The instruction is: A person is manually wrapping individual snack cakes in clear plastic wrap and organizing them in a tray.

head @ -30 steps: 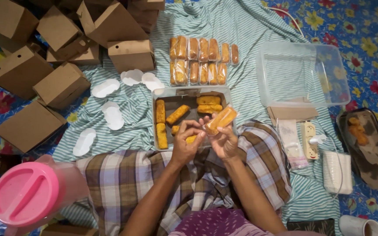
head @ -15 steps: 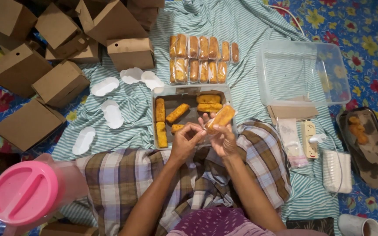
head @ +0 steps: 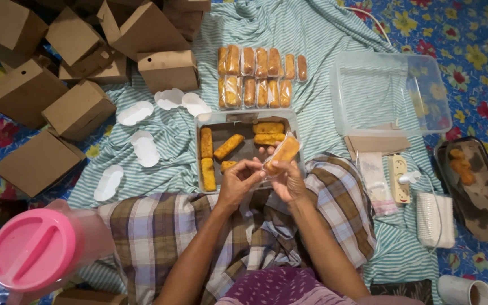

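Both my hands meet over the near edge of a clear tray (head: 296, 127) that holds several golden fried rolls (head: 229, 146). My right hand (head: 290, 179) holds a fried roll inside a clear plastic wrapper (head: 282, 153), tilted up to the right. My left hand (head: 240, 182) pinches the lower end of that same wrapper. Beyond the tray lie two rows of wrapped rolls (head: 261, 76) on the striped cloth (head: 165, 164).
Brown cardboard boxes (head: 80, 107) pile at the upper left, with white oval paper liners (head: 145, 151) beside them. An empty clear plastic tub (head: 388, 93), a power strip (head: 399, 179), a dark tray with crumbs (head: 473, 189), a pink-lidded jug (head: 35, 248) and a cup (head: 464, 292) lie around me.
The wrapped roll has tilted a little steeper and shifted slightly left; my left fingers have closed in on its lower end.
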